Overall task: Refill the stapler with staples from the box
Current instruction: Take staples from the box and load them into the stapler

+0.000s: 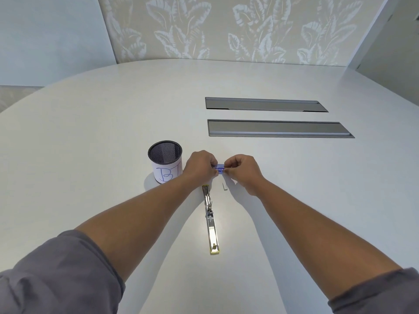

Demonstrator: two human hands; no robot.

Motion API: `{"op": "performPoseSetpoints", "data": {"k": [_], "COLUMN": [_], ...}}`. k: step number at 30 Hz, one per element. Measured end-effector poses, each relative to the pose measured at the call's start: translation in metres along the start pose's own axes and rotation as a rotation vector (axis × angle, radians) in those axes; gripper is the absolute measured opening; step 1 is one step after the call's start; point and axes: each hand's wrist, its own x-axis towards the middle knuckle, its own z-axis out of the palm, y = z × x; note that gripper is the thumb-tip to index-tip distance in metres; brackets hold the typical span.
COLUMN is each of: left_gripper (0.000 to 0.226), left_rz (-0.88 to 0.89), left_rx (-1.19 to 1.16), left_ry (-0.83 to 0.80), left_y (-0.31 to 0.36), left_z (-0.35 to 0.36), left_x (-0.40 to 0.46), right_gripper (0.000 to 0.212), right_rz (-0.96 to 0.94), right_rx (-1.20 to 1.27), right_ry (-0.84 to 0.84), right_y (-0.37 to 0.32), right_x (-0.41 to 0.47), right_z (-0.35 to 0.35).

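A small blue staple box (219, 169) is held between both hands above the white table (113, 132). My left hand (199, 166) grips its left end and my right hand (241, 169) pinches its right end. Just in front of the hands a small pale strip of staples (224, 186) lies on the table. The stapler (210, 219) lies swung fully open in a long line toward me, its metal channel facing up, its far end close under my left wrist.
A black mesh cup (165, 160) with a white paper label marked in blue stands just left of my left hand. Two long grey recessed covers (265, 104) (278, 128) are set into the table farther back on the right.
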Motion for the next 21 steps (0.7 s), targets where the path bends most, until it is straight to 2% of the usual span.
{"op": "performPoseSetpoints", "data": {"k": [7,15,21], "left_gripper": [0.016,0.02,0.042], "left_rz": [0.029,0.012,-0.033], "left_rx": [0.029,-0.044,-0.123], "left_ry": [-0.005,-0.006,0.014], "left_y": [0.001,-0.0026,-0.0053], "left_z": [0.0015,0.0008,0.0023], "left_x": [0.0007,0.0,-0.004], "right_gripper": [0.021,0.017,0.017], "right_rz": [0.017,0.028,0.031], "right_rx": [0.043,0.074,0.089], "right_ry": [0.027,0.029,0.042], "right_y": [0.0021,0.0039,0.004], "right_x": [-0.0018,-0.0032,-0.0089], "right_z": [0.0026,0.0034,0.004]}}
